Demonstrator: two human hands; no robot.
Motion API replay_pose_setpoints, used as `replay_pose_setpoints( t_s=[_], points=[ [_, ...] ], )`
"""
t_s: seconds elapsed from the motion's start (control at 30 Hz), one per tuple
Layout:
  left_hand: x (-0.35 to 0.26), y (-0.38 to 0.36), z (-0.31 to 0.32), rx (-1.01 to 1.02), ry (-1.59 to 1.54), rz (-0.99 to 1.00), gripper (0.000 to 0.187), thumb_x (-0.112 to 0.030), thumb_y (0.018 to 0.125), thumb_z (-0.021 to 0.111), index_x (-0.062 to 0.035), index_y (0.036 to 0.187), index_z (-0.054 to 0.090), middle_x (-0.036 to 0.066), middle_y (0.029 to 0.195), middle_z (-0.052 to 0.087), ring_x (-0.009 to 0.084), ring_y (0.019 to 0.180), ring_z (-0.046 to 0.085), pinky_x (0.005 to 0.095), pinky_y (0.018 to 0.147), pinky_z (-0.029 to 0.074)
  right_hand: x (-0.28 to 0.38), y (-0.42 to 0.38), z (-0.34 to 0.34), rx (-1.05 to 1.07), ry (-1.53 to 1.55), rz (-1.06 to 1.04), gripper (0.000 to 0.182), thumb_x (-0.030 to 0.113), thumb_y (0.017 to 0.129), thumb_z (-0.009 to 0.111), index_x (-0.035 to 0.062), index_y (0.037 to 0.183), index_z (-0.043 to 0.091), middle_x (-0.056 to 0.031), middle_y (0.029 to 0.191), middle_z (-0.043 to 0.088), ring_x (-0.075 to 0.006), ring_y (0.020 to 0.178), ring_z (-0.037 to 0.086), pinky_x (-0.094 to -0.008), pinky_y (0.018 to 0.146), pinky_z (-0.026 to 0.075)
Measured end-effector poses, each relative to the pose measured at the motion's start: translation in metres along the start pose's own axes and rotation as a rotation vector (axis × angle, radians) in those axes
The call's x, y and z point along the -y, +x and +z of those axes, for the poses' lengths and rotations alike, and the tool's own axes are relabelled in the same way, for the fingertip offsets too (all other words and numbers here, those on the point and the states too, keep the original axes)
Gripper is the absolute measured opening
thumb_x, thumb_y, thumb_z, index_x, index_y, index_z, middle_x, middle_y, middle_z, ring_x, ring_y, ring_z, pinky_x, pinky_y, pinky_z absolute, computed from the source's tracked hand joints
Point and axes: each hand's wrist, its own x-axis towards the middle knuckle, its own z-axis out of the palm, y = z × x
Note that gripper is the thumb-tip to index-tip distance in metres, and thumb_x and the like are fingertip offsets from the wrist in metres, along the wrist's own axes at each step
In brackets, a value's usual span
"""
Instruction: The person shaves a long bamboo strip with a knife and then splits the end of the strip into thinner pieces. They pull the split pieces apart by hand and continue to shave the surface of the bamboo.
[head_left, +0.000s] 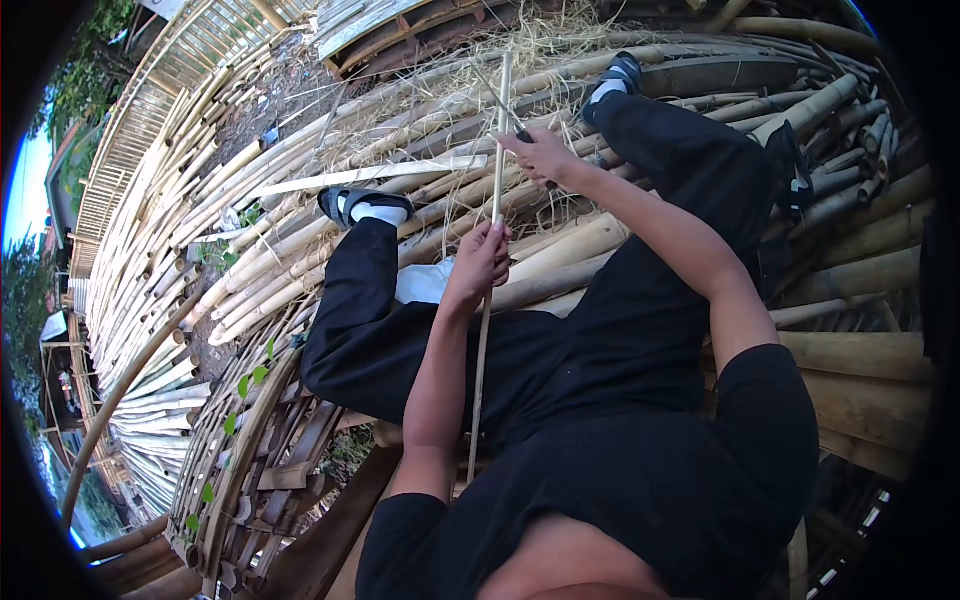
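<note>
A long, thin bamboo strip [503, 100] runs lengthwise in front of my torso, from above my hands down past my left forearm. My left hand [480, 262] is closed around its middle, thumb lying along it. Higher up, my right hand [545, 160] grips a knife [521, 134] by its dark handle. Its narrow blade slants up and to the left, crossing the strip in this view. The fingertips of that hand come right up to the strip.
Bamboo poles [560, 262] lie under and around my outstretched legs. Pale shavings [530, 60] are strewn ahead, near a wooden frame [400, 40]. More stacked poles [150, 270] fill the left, with a bamboo fence [215, 45] behind. Thick bamboo [860, 360] lies at my right.
</note>
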Motion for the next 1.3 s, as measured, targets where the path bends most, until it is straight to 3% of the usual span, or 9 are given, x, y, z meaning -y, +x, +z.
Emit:
replay_pose_setpoints(
  t_s=[0.13, 0.3, 0.4, 0.47, 0.5, 0.57, 0.67, 1.1, 1.3],
  points=[
    [-0.001, 0.009, 0.003, 0.019, 0.106, 0.052, 0.033, -0.033, 0.097, 0.039, -0.0026, 0.102, 0.049, 0.003, 0.062, 0.049, 0.0111, 0.045, 0.047, 0.0247, 0.045, 0.045, -0.006, 0.000, -0.004, 0.003, 0.112, -0.004, 0.029, 0.034, 0.086, 0.062, 0.0068, 0.082, 0.052, 0.0060, 0.055, 0.036, -0.0037, 0.039, 0.032, -0.0207, 0.035, 0.025],
    [-0.014, 0.021, 0.017, -0.079, 0.055, 0.136, 0.034, -0.032, 0.097, 0.041, -0.0007, 0.107, 0.049, 0.001, 0.060, 0.047, 0.0081, 0.039, 0.042, 0.0221, 0.038, 0.039, -0.007, -0.003, -0.005, 0.017, 0.051, 0.002, 0.029, 0.035, 0.088, 0.060, 0.0074, 0.082, 0.051, 0.0062, 0.056, 0.035, -0.0027, 0.039, 0.030, -0.0210, 0.035, 0.024],
    [-0.007, 0.029, 0.006, 0.011, 0.020, 0.128, 0.029, -0.029, 0.097, 0.043, -0.0026, 0.106, 0.050, -0.004, 0.056, 0.039, 0.0040, 0.038, 0.032, 0.0199, 0.034, 0.028, -0.011, 0.005, -0.010, 0.025, -0.116, 0.053, 0.038, 0.042, 0.090, 0.052, 0.0045, 0.085, 0.052, 0.0008, 0.056, 0.043, -0.0096, 0.041, 0.038, -0.0262, 0.040, 0.033],
    [-0.006, 0.029, 0.004, -0.085, 0.049, 0.140, 0.026, -0.026, 0.097, 0.043, -0.0037, 0.106, 0.051, -0.007, 0.054, 0.031, 0.0022, 0.038, 0.026, 0.0194, 0.035, 0.020, -0.021, 0.011, -0.017, -0.140, -0.652, -0.392, 0.047, 0.047, 0.092, 0.042, 0.0010, 0.089, 0.052, -0.0116, 0.063, 0.055, -0.0264, 0.054, 0.054, -0.0378, 0.054, 0.044],
    [-0.007, 0.028, 0.004, -0.089, 0.048, 0.142, 0.026, -0.026, 0.097, 0.043, -0.0037, 0.106, 0.051, -0.007, 0.054, 0.031, 0.0022, 0.038, 0.026, 0.0194, 0.035, 0.020, -0.018, 0.006, -0.018, -0.136, -0.652, -0.393, 0.047, 0.047, 0.092, 0.042, 0.0010, 0.089, 0.052, -0.0116, 0.063, 0.055, -0.0264, 0.054, 0.054, -0.0378, 0.054, 0.044],
    [-0.009, 0.026, 0.005, -0.180, 0.090, 0.149, 0.025, -0.025, 0.097, 0.043, -0.0032, 0.105, 0.053, -0.008, 0.053, 0.031, 0.0020, 0.038, 0.027, 0.0197, 0.035, 0.021, -0.011, -0.004, -0.022, -0.141, -1.090, -0.397, 0.047, 0.044, 0.094, 0.036, 0.0000, 0.093, 0.051, -0.0221, 0.076, 0.059, -0.0404, 0.075, 0.057, -0.0472, 0.070, 0.044],
    [-0.002, 0.032, 0.000, -0.246, 0.221, 0.227, 0.025, -0.024, 0.096, 0.044, -0.0024, 0.105, 0.054, -0.007, 0.053, 0.033, 0.0014, 0.040, 0.028, 0.0205, 0.035, 0.021, -0.002, -0.017, -0.022, -0.036, -1.204, -0.420, 0.042, 0.040, 0.094, 0.035, 0.0012, 0.092, 0.052, -0.0244, 0.079, 0.059, -0.0433, 0.080, 0.056, -0.0508, 0.072, 0.043],
    [0.000, 0.033, 0.001, -0.253, 0.208, 0.207, 0.022, -0.020, 0.096, 0.044, -0.0013, 0.098, 0.055, -0.007, 0.052, 0.036, 0.0016, 0.039, 0.030, 0.0206, 0.034, 0.021, -0.014, 0.004, -0.049, 0.065, -1.312, -0.496, 0.040, 0.039, 0.094, 0.035, 0.0058, 0.090, 0.056, -0.0219, 0.080, 0.060, -0.0409, 0.078, 0.057, -0.0496, 0.068, 0.044],
    [0.003, 0.019, -0.002, -0.235, 0.228, 0.154, 0.020, -0.021, 0.097, 0.042, -0.0040, 0.098, 0.053, -0.008, 0.052, 0.031, 0.0018, 0.035, 0.026, 0.0196, 0.032, 0.019, -0.013, 0.048, -0.136, -0.299, -1.464, -0.236, 0.045, 0.042, 0.093, 0.033, 0.0067, 0.102, 0.059, -0.0230, 0.090, 0.061, -0.0402, 0.090, 0.058, -0.0491, 0.079, 0.045]
  ],
)
